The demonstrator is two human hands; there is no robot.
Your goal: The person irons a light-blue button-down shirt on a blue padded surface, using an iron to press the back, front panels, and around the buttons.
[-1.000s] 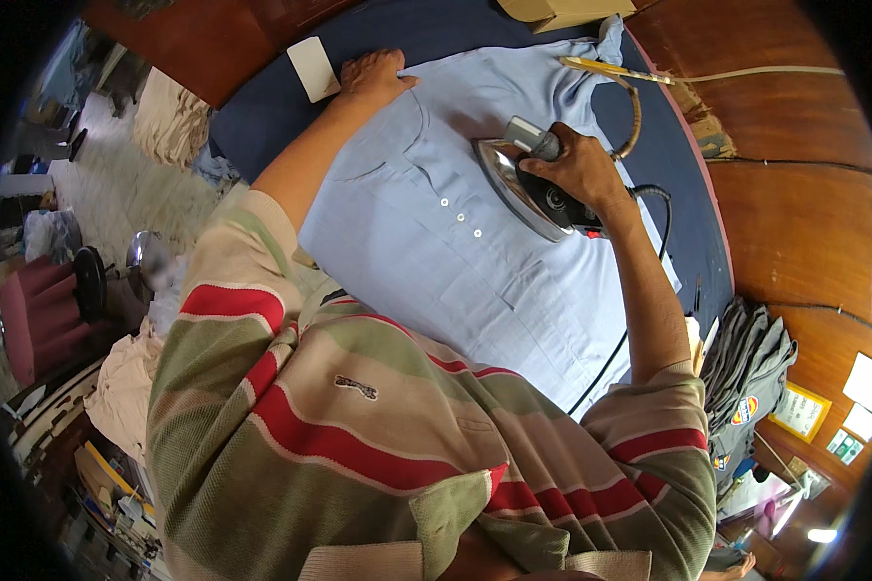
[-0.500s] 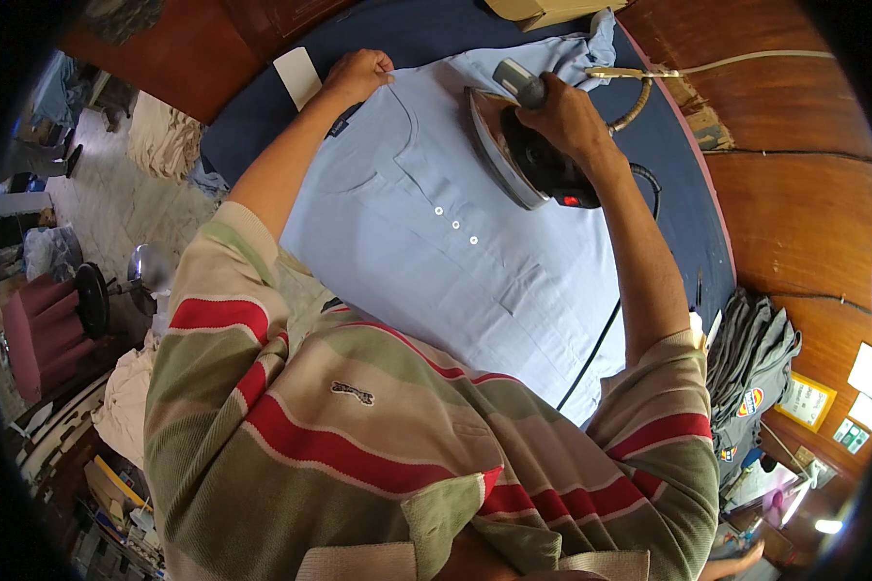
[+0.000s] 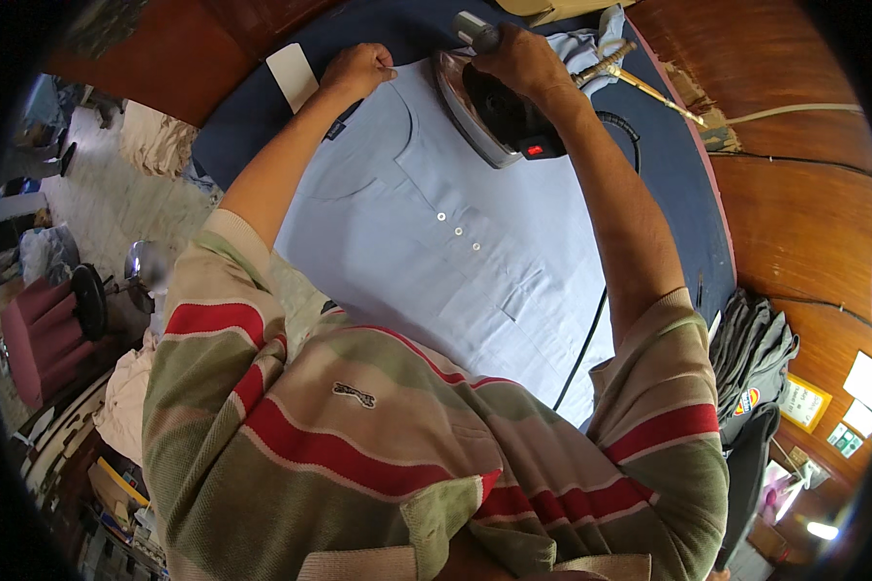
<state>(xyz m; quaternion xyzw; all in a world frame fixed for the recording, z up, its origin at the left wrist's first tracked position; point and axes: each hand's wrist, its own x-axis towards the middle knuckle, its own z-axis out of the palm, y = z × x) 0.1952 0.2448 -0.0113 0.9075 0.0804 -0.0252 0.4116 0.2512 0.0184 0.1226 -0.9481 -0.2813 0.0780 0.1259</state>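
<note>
**Iron pushed up to the shoulder**

My right hand is closed around the handle of the iron, which has travelled in the last second from the middle of the chest, beside the button placket, up to the far shoulder of the pale blue shirt. The shirt lies flat, front up, on the dark blue ironing board. My left hand has followed, fingers curled and pinching the collar edge to keep the cloth taut (a white card lies just beside it). The chest panel looks pressed; I judge the shoulder and collar are now in hand. The black cord trails back across the shirt.
</note>
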